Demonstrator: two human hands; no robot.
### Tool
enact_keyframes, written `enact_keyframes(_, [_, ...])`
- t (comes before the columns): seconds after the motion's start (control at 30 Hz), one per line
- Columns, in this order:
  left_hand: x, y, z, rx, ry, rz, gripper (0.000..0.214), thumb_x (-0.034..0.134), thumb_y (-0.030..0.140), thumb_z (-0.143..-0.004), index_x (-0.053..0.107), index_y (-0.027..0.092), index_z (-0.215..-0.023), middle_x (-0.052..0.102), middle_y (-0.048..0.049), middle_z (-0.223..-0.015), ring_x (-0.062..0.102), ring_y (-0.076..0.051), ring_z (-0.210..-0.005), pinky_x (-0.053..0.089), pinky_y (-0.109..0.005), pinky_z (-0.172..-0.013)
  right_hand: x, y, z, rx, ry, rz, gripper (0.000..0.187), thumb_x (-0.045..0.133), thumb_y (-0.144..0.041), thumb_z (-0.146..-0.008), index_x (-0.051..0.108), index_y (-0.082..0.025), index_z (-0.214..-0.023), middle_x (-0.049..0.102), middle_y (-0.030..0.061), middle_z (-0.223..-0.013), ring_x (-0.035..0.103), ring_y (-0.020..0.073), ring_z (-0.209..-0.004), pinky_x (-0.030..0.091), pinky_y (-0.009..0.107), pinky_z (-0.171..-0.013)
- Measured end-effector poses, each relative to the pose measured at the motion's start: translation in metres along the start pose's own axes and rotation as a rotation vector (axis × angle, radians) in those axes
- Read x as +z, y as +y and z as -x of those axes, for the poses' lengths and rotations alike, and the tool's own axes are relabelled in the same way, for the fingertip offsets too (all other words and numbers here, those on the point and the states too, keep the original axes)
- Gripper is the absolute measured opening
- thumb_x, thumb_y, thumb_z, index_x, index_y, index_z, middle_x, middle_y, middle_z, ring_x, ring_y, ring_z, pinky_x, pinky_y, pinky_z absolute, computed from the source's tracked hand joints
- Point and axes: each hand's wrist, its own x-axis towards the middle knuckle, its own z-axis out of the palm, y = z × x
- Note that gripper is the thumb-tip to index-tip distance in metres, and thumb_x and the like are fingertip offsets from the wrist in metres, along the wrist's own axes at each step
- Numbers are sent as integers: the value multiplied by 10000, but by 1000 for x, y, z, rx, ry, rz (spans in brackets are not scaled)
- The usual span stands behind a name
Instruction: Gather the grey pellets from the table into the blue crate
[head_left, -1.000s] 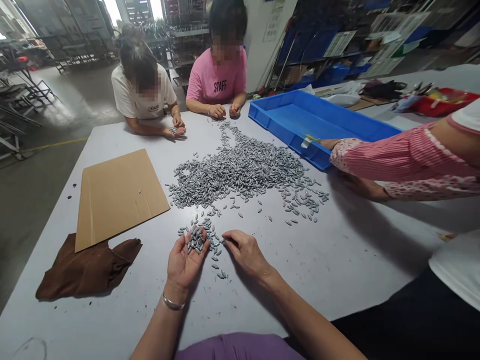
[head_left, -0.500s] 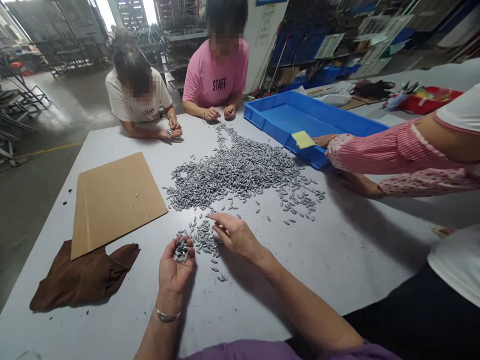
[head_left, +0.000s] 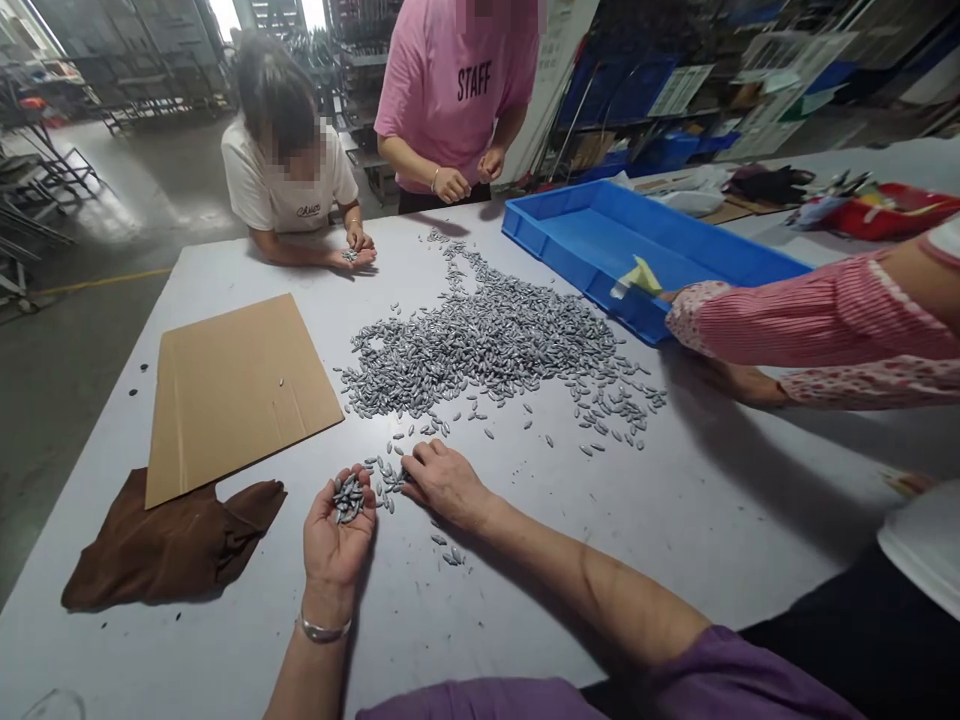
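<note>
My left hand (head_left: 337, 540) is palm up, its fingers curled around a heap of small grey spindle-shaped pieces (head_left: 349, 498), pointed at both ends. Just right of it, my right hand (head_left: 448, 483) is palm down with its fingers bent over a small group of the same pieces (head_left: 387, 480) on the table. Its fingertips are partly hidden, touching the pieces there. A few loose ones (head_left: 451, 555) lie below that hand. Beyond both hands spreads a large pile of these grey pieces (head_left: 480, 345).
On the white table (head_left: 570, 580) lie a cardboard sheet (head_left: 240, 400) and a brown cloth (head_left: 165, 545) at left. A blue tray (head_left: 592, 285) stands at back right, a co-worker's sleeved arm (head_left: 810, 310) beside it holding yellow paper (head_left: 640, 277). Two co-workers (head_left: 289, 190) (head_left: 457, 110) are across the table.
My right hand has come down and left over the small group, its fingers now curled in. The co-worker in pink has straightened up, hands lifted off the table. The yellow paper has folded.
</note>
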Motion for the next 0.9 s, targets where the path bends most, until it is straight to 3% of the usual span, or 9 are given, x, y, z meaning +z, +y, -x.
enact_keyframes(0.1, [0,1,3,1,-1,-5,227,465,129,-972,686,106,-922,758,-142,-963,759,-215,-829,635,-298,-662,3,6,2,121,-8,-170,180,548,-329,-991,622,-167,-1015,639,146,-1039,562,263,-959,441,319,-736])
enact_keyframes(0.2, [0,0,4,-1,-8,-17,222,466,127,-973,681,100,-929,758,-147,-977,758,-219,-823,636,-302,-654,2,17,6,250,33,-436,124,537,-274,-985,573,-181,-911,623,78,-896,535,192,-793,397,285,-686])
enact_keyframes(0.4, [2,-7,6,-24,-34,-34,242,451,124,-981,684,95,-927,756,-147,-982,757,-217,-830,641,-303,-652,-6,45,29,572,272,-1750,271,658,-380,-902,483,-206,-788,458,-64,-636,348,78,-515,232,169,-430])
enact_keyframes(0.5, [2,-11,5,-44,-44,-54,251,446,124,-983,690,92,-935,757,-143,-992,757,-225,-845,642,-305,-657,-10,49,44,562,250,-1931,253,644,-368,-863,473,-206,-772,469,-58,-639,325,62,-468,168,139,-352])
enact_keyframes(0.57, [1,-13,4,-54,-41,-69,257,442,122,-983,694,89,-949,759,-143,-995,757,-227,-853,643,-307,-666,-12,47,50,560,252,-2077,130,614,-278,-842,528,-186,-811,564,-15,-707,436,68,-505,232,120,-338])
enact_keyframes(0.6, [0,-13,3,-55,-41,-75,257,443,120,-981,697,89,-958,759,-143,-997,757,-227,-857,644,-309,-672,-13,45,52,578,252,-2182,66,594,-224,-836,569,-172,-868,629,18,-783,529,80,-569,321,116,-363])
enact_keyframes(0.7, [-3,-14,1,-50,-52,-83,251,454,119,-975,704,91,-980,761,-146,-1012,757,-226,-868,647,-316,-689,-18,36,53,704,252,-2538,286,543,-121,-862,623,-126,-1137,716,110,-1100,702,167,-973,599,223,-697])
enact_keyframes(0.77, [-3,-15,0,-47,-62,-87,250,460,118,-972,708,88,-985,762,-156,-1028,759,-229,-878,648,-318,-694,-21,30,51,774,266,-2676,367,516,-168,-927,585,-99,-1281,688,151,-1251,650,228,-1202,591,346,-931])
enact_keyframes(0.9, [-2,-16,0,-32,-80,-93,268,451,112,-972,718,98,-1002,764,-164,-1073,757,-247,-956,653,-338,-749,-25,19,47,729,255,-2796,501,452,-337,-1010,473,-98,-1451,598,166,-1426,530,258,-1371,486,460,-1094])
